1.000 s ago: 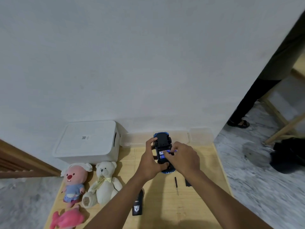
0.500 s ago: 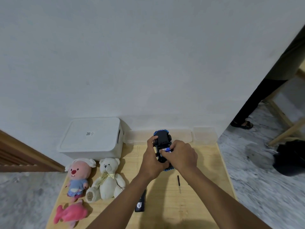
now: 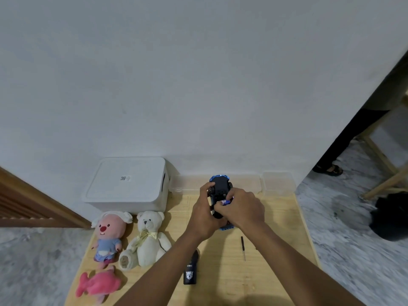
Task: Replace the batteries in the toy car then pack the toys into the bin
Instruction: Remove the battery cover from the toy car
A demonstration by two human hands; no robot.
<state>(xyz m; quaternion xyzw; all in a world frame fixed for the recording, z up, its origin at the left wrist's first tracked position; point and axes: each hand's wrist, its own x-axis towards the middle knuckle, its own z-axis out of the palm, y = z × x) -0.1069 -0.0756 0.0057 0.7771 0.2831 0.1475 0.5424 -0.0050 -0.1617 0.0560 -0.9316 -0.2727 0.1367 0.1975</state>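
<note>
Toy car (image 3: 219, 186) upturned, battery (image 3: 225, 202) at its bay; bin (image 3: 125, 184) lidded

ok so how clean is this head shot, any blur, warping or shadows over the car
Head view: wide-angle warp bends the wall edge at right; floor smeared toward the edges; both arms throw soft shadows on the table; the toy car is fairly sharp, though the hands cover most of it.

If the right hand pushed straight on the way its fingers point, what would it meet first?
The right hand points left and slightly away; its fingers already press a battery against the upturned car. Beyond that, likely the left hand.
</note>
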